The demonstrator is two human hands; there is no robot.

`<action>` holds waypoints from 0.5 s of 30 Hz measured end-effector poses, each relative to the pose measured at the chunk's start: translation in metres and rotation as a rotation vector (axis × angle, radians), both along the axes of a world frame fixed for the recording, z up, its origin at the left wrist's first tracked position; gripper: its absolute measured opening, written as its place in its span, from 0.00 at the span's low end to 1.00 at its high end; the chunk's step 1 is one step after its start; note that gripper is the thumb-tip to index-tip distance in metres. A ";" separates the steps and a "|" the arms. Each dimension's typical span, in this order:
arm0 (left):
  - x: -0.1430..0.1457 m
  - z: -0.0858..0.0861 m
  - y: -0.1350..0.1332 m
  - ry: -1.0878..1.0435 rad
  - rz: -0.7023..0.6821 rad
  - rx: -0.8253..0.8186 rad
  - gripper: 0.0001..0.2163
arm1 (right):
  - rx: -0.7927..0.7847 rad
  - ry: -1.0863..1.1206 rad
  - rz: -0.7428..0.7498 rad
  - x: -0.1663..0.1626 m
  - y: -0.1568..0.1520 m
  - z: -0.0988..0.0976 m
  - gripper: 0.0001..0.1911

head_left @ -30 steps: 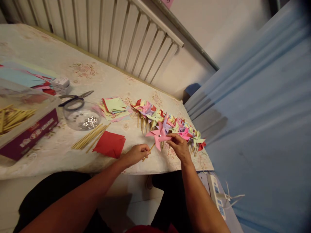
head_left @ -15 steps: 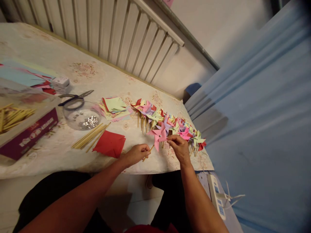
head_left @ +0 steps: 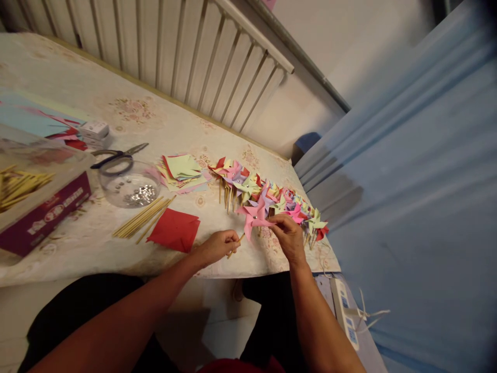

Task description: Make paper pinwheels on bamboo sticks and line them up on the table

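With fingers (head_left: 232,239) of left hand (head_left: 217,247), pinching tight on wooden stick (head_left: 241,240), low on its shaft; with fingers (head_left: 276,221) of right hand (head_left: 289,237), nipping closed on one blade of pink pinwheel (head_left: 253,216) at stick's upper end; holding pinwheel just above tabletop (head_left: 155,124), near its front edge, stick slanting up to the right; keeping both forearms reaching in from below over dark trousers. Noting row of finished pinwheels (head_left: 267,192) lying just behind the held one, running along tabletop's right end, sticks pointing toward front; noting red paper square (head_left: 174,230) lying flat just left of left hand, loose bundle of sticks (head_left: 142,217) touching its left corner; seeing glass bowl (head_left: 116,190) with small shiny bits behind the bundle, scissors (head_left: 116,154) resting on its rim; seeing stack of cut paper (head_left: 182,171) between bowl and pinwheel row; spotting purple box (head_left: 46,207) with more sticks at far left; spotting white power strip (head_left: 344,311) lying below tabletop's right corner, beside blue cloth (head_left: 407,181).
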State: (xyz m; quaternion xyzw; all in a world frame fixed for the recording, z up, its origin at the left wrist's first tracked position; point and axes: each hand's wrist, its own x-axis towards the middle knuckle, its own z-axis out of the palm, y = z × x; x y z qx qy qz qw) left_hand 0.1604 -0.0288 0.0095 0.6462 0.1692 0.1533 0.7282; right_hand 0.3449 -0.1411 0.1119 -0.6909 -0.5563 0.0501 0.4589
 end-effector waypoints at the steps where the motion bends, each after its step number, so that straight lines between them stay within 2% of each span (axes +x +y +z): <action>1: 0.000 0.000 0.000 -0.003 0.000 0.000 0.11 | 0.000 0.008 -0.001 0.000 0.000 -0.001 0.03; 15: 0.001 0.000 0.000 -0.002 0.029 -0.032 0.10 | -0.002 0.020 -0.109 -0.018 -0.003 -0.017 0.04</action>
